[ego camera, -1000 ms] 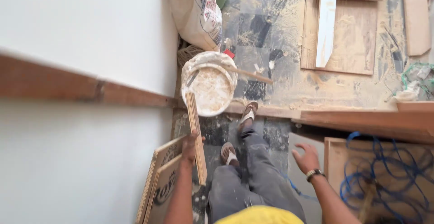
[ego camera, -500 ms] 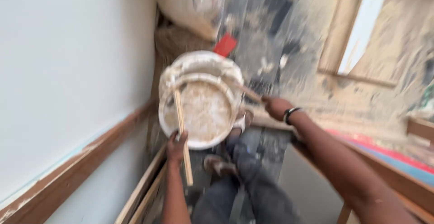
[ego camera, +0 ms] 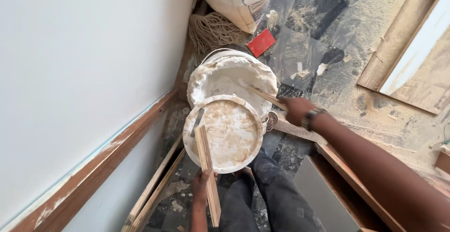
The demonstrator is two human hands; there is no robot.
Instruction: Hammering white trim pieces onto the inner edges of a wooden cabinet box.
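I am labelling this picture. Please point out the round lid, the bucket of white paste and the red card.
Round lid (ego camera: 229, 136), head view, on its crusted face.
Bucket of white paste (ego camera: 225, 75), head view, on the paste inside.
Red card (ego camera: 261, 42), head view, on its middle.

Both forearms are bare, with no sleeves reaching into view on either side. The right hand (ego camera: 296, 110) wears a dark band watch or bracelet with pale links (ego camera: 312, 116) snug around the wrist, and no glove. The left hand (ego camera: 202, 185) is likewise ungloved, with no ring or band visible on it. The legs are covered by dark grey-blue denim trousers (ego camera: 267, 194), creased and dusted with pale smears. One foot shows a worn sandal-like shoe with a light sole (ego camera: 271, 120); its details are too small to tell.
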